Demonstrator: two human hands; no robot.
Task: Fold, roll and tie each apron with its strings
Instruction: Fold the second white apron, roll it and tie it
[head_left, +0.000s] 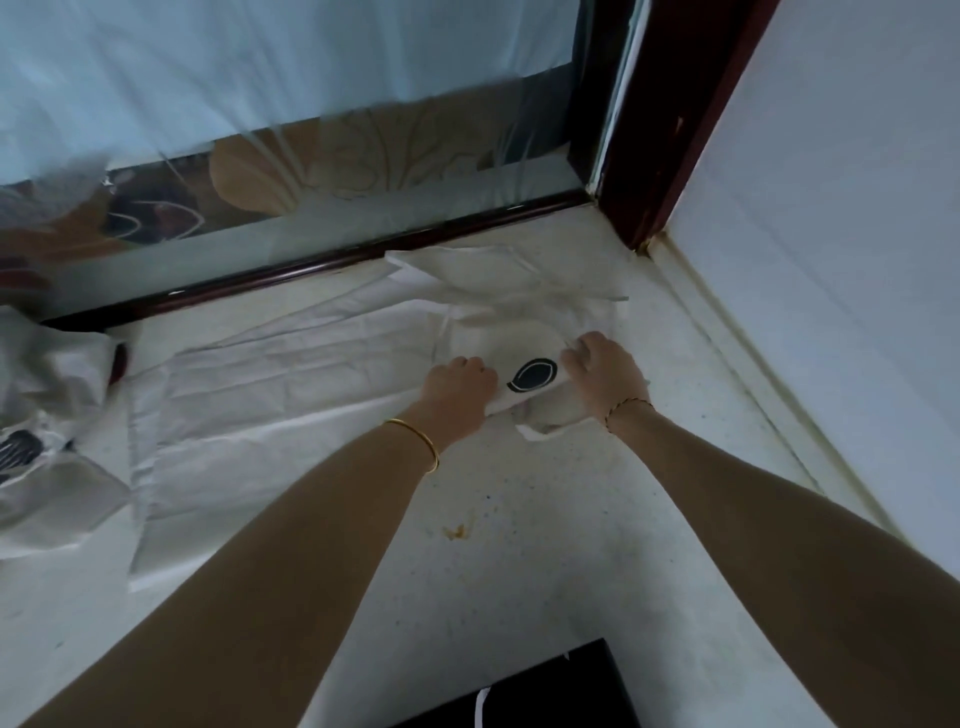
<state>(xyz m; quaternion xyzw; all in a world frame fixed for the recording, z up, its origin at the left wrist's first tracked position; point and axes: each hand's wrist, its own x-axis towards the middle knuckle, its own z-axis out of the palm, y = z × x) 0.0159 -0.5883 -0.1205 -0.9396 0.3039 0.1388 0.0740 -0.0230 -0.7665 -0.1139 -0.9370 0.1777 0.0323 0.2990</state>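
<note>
White: one apron, two hands

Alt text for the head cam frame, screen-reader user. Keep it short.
A person's left hand and right hand grip the rolled-up end of a white apron, either side of its dark round logo, on a pale speckled surface. The rest of the apron lies flat to the left, beside a heap of white cloth at the frame's left edge.

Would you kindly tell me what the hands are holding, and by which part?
Both grip the white apron at its rolled end: the left hand just left of the dark round logo, the right hand just right of it.
</note>
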